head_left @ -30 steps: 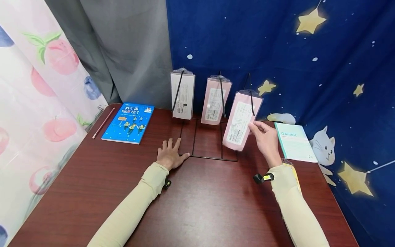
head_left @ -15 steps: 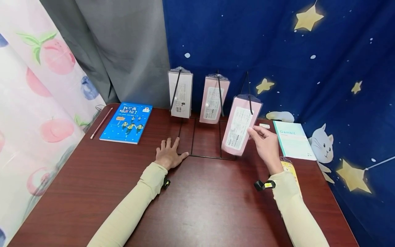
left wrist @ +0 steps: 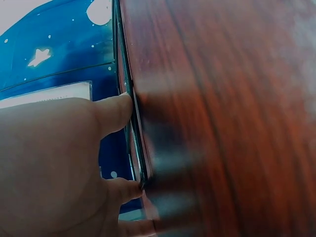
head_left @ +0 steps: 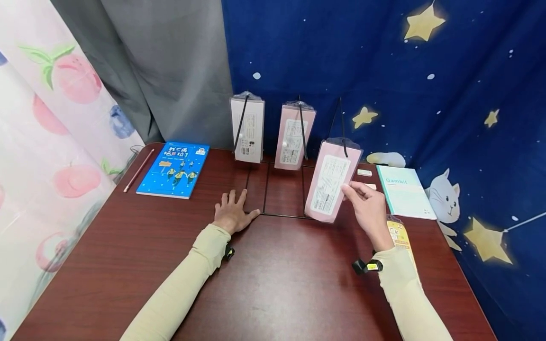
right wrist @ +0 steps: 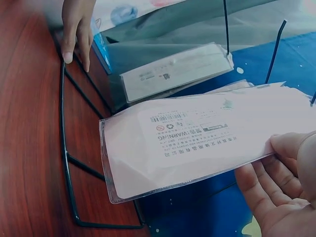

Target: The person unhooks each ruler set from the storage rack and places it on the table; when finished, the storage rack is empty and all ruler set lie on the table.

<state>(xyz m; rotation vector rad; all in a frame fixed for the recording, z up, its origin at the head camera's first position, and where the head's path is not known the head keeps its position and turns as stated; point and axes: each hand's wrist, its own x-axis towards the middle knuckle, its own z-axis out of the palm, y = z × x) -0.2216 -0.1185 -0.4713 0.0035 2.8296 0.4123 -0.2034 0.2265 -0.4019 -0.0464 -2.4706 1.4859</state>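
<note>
My right hand (head_left: 368, 208) pinches the right edge of a flat pink packet (head_left: 330, 184) in a clear plastic sleeve with a white label. The packet's top tab is near the tip of a black hook on the wire display rack (head_left: 283, 215). The right wrist view shows the thumb on the label side, fingers behind. My left hand (head_left: 232, 211) lies with fingers spread on the rack's base at its left front corner. Another pink packet (head_left: 294, 137) hangs on the middle hook, and a white packet (head_left: 247, 130) on the left one.
A blue book (head_left: 172, 170) and a pencil (head_left: 139, 170) lie at the table's back left. At the right are a white-green notebook (head_left: 405, 192), a yellow package (head_left: 398, 237) partly under the right forearm, and a small white block (head_left: 364, 173). Curtains (head_left: 298, 47) stand behind the table (head_left: 273, 284).
My right hand has drawn the pink packet down and toward me along its hook, closer to the tip. The left hand has stayed on the rack base. The view has shifted slightly.
</note>
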